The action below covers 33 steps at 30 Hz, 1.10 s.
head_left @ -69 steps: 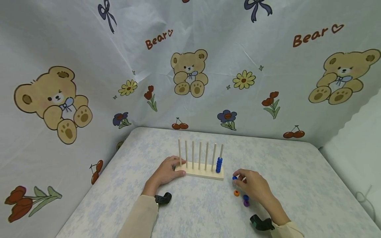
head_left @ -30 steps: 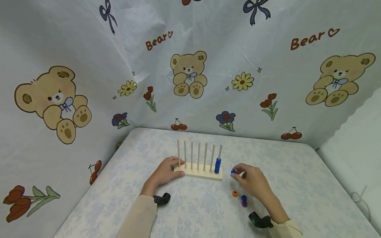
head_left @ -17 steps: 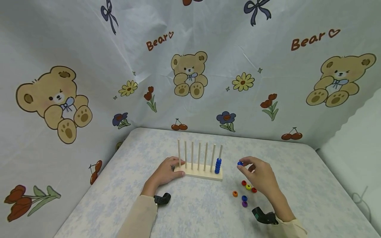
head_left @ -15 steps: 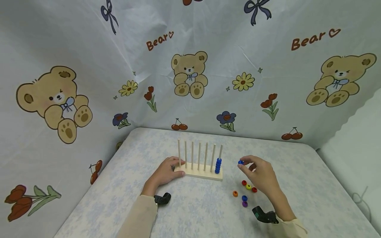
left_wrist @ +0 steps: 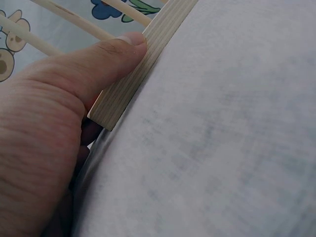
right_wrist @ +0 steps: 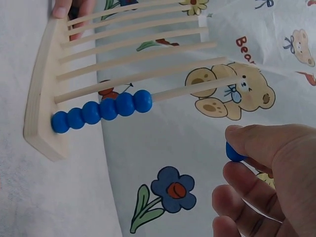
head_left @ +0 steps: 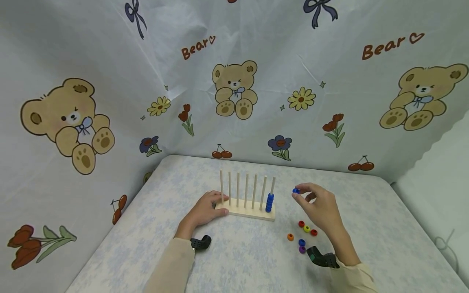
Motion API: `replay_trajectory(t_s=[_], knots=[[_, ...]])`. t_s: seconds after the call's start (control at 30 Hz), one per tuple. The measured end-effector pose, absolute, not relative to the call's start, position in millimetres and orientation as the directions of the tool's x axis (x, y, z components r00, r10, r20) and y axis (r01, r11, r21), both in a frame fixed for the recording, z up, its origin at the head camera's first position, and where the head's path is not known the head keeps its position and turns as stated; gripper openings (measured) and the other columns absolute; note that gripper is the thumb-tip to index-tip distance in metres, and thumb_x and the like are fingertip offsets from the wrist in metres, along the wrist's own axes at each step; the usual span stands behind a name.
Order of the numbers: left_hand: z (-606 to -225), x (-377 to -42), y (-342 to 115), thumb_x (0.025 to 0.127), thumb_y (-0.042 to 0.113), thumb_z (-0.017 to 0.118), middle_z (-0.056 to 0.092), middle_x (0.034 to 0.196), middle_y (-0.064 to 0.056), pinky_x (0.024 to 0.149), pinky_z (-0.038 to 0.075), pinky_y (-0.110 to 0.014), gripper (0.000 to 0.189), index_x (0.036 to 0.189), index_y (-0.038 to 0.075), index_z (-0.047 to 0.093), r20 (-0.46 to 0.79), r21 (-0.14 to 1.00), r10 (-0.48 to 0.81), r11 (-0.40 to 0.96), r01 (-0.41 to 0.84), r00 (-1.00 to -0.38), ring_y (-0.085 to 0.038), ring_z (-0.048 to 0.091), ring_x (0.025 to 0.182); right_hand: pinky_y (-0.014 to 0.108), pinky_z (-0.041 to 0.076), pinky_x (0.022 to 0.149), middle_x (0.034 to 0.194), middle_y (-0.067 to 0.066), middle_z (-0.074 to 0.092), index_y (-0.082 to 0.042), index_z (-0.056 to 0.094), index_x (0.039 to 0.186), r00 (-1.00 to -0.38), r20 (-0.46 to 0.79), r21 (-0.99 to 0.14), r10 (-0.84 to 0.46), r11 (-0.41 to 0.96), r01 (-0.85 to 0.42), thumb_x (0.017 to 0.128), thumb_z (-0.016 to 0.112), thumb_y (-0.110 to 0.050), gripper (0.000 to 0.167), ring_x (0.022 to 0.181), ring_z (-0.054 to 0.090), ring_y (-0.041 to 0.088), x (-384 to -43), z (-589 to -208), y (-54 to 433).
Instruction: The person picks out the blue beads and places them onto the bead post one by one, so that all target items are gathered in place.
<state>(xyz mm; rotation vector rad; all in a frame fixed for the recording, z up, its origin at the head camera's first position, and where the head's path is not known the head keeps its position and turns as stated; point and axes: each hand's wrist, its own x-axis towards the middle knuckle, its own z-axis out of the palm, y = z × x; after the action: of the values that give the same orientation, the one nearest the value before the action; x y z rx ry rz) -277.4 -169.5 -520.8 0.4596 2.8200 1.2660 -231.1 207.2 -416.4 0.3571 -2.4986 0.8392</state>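
Observation:
A wooden rack point(head_left: 243, 209) with several upright pegs stands mid-table; a stack of blue beads point(head_left: 269, 202) sits on its rightmost peg, and the other pegs are bare. My left hand point(head_left: 204, 209) grips the rack's left end, its thumb over the front edge of the base, as the left wrist view shows up close. To the right of the rack, raised above the table, my right hand point(head_left: 320, 205) pinches one blue bead point(right_wrist: 234, 152) between thumb and fingertips. In the right wrist view this bead is apart from the stacked peg, a little beyond its tip's side.
Loose beads lie on the table below my right hand: an orange bead point(head_left: 290, 237), a yellow bead point(head_left: 307, 229), two red beads point(head_left: 314, 232), a blue bead point(head_left: 302, 242) and a purple bead point(head_left: 302, 249). A bear-print cloth point(head_left: 234, 134) hangs behind the table.
My right hand has lifted up from beside the loose beads with the blue bead, uncovering the red and yellow ones. The left hand and the rack have stayed in place.

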Motion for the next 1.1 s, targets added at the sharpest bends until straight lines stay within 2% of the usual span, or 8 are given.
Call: replay_trajectory(t_s=[0.4,0.8,1.1], knots=[[-519,-278,-170,0.083,0.051,0.079,0.056,0.136,0.011,0.114,0.038,-0.052,0.047,0.127,0.041,0.067,0.1,0.728,0.266,0.638,0.252,-0.959,-0.02,0.046,0.136,0.02,0.051,0.061,0.099,0.008,0.074,-0.011,0.074,0.111,-0.83,0.557,-0.539,-0.038,0.744,-0.396,0.09,0.078,-0.025,0.025,0.077,0.065,0.019,-239,-399,198],[-518,-277,-168,0.081,0.053,0.079,0.056,0.138,0.01,0.114,0.038,-0.054,0.049,0.127,0.041,0.067,0.091,0.736,0.263,0.632,0.243,-0.96,-0.022,0.046,0.137,0.021,0.05,0.057,0.099,0.008,0.075,-0.011,0.075,0.111,-0.805,0.593,-0.552,-0.023,0.716,-0.427,0.091,0.077,-0.025,0.025,0.076,0.067,0.019,-246,-397,192],[-520,-278,-168,0.082,0.051,0.08,0.055,0.139,0.01,0.115,0.037,-0.053,0.048,0.127,0.041,0.067,0.08,0.729,0.26,0.643,0.234,-0.962,-0.022,0.045,0.138,0.019,0.05,0.059,0.101,0.009,0.075,-0.011,0.074,0.115,-0.816,0.577,-0.584,0.001,0.699,-0.412,0.093,0.075,-0.026,0.027,0.078,0.067,0.021,-248,-395,186]])
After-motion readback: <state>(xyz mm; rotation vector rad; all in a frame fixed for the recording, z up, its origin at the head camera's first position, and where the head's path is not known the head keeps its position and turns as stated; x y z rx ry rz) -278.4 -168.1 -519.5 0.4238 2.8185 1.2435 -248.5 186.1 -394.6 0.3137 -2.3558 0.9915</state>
